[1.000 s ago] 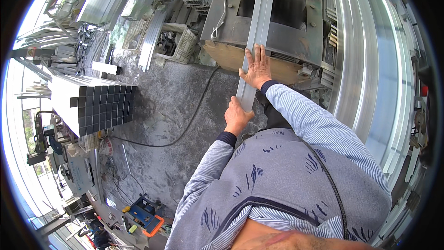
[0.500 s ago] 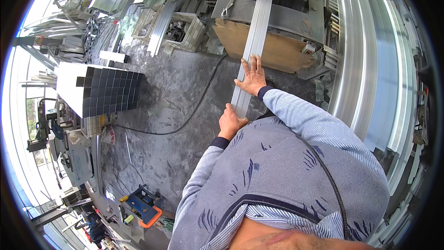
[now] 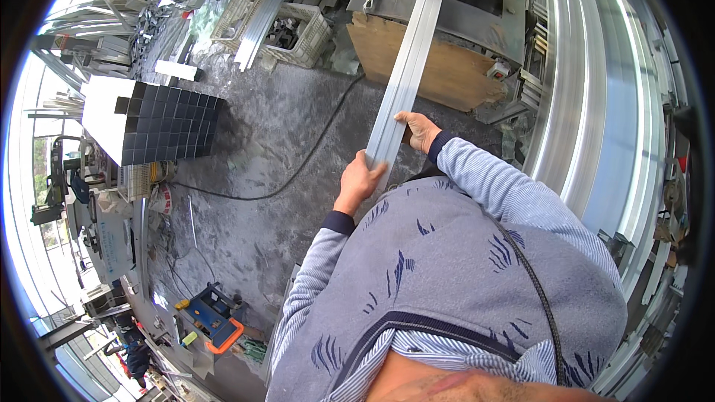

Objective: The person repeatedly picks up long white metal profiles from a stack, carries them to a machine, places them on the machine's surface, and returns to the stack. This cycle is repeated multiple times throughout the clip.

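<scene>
Above the floor [image 3: 249, 130], left hand [image 3: 357, 179] and right hand [image 3: 421, 133] pinch one bar [image 3: 411, 63] at opposite edges. One box [image 3: 460, 67] stands beyond.

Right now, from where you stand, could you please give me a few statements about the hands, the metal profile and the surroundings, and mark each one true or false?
1. The left hand is on the silver metal profile, near its lower end in the picture. True.
2. The right hand hangs clear of the profile. False: the right hand holds the profile's right edge.
3. A pale crate stands to the left of the wooden panel. True.
4. A blue-and-orange item lies at the picture's upper right. False: the blue-and-orange item lies at the lower left.
5. A dark cable runs across the grey floor. True.
</scene>
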{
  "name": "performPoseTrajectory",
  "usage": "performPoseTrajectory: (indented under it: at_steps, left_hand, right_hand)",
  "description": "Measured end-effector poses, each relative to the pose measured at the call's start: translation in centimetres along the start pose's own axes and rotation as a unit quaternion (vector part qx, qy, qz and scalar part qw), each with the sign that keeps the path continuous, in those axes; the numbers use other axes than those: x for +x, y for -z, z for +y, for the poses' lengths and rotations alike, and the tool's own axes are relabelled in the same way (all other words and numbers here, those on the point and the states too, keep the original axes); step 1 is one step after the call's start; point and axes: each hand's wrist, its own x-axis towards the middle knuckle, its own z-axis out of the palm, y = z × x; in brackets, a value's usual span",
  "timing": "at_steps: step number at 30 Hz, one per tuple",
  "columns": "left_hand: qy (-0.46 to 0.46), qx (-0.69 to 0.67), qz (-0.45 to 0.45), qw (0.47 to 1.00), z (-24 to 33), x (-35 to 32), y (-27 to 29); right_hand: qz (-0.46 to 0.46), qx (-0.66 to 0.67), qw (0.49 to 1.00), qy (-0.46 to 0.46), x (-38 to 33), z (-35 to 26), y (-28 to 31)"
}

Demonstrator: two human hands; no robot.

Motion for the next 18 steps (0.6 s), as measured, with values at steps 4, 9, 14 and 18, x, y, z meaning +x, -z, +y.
performPoseTrajectory:
  at_steps: [4, 9, 14, 18]
  left_hand:
    - [0.047, -0.242, -0.077, 0.966, -3.5, 1.6, 0.1]
    - [0.03, -0.422, -0.086, 0.902, -5.2, 1.2, -0.2]
    - [0.061, -0.51, -0.127, 0.848, -4.6, 0.8, -0.6]
    - [0.095, -0.54, -0.202, 0.811, -3.9, 0.9, -0.7]
  right_hand:
    - [0.024, -0.035, 0.998, 0.053, -0.6, 0.2, -0.3]
    - [0.075, -0.108, 0.986, 0.105, -1.3, 0.8, -1.4]
    - [0.133, -0.209, 0.959, 0.139, -1.3, 1.3, -1.8]
    - [0.176, -0.3, 0.922, 0.169, -1.3, 1.5, -1.8]
